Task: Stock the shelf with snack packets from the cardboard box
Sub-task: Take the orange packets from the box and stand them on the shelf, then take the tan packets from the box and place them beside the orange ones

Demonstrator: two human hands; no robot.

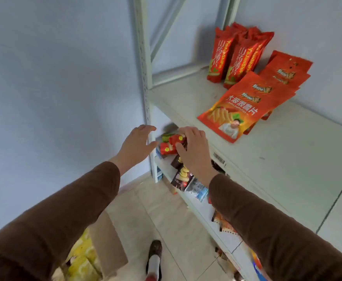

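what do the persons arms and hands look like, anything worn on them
Both arms are in long brown sleeves of a soft, plain fabric with no visible markings, ending at the wrists. The left hand and right hand are bare: no gloves, rings or watch show in this view.

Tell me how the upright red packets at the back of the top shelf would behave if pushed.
The upright red packets would probably topple: they stand tall and narrow, leaning against each other. They look puffed, so likely light. Their glossy film may slide easily on the shelf.
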